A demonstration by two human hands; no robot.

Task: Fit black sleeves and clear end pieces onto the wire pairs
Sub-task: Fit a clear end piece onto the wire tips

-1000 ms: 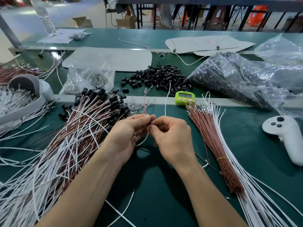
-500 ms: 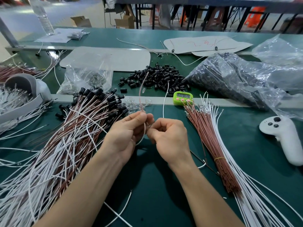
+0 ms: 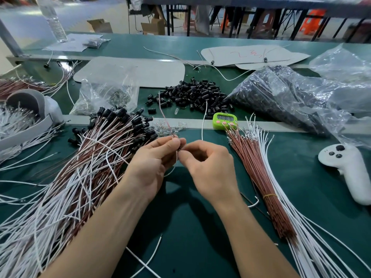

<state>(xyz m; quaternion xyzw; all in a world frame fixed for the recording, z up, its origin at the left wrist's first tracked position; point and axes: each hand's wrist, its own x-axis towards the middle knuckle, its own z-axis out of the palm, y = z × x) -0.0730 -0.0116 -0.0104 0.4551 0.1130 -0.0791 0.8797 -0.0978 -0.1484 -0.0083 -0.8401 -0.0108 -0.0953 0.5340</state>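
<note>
Where the fingers (image 3: 174,141) pinch, two wires (image 3: 164,115) rise.

Past your left hand (image 3: 150,163) lie glossy black plastic sleeves (image 3: 196,93); right of your right hand (image 3: 208,167), a shiny crinkled clear plastic bag (image 3: 291,97) and a matt white plastic controller (image 3: 345,169).

Head camera looks forward and down, close over the green table (image 3: 200,227).

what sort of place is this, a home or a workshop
Most likely a factory assembly line: a long green bench heaped with wire pairs, a pile of loose black sleeves, and a green timer.
</note>
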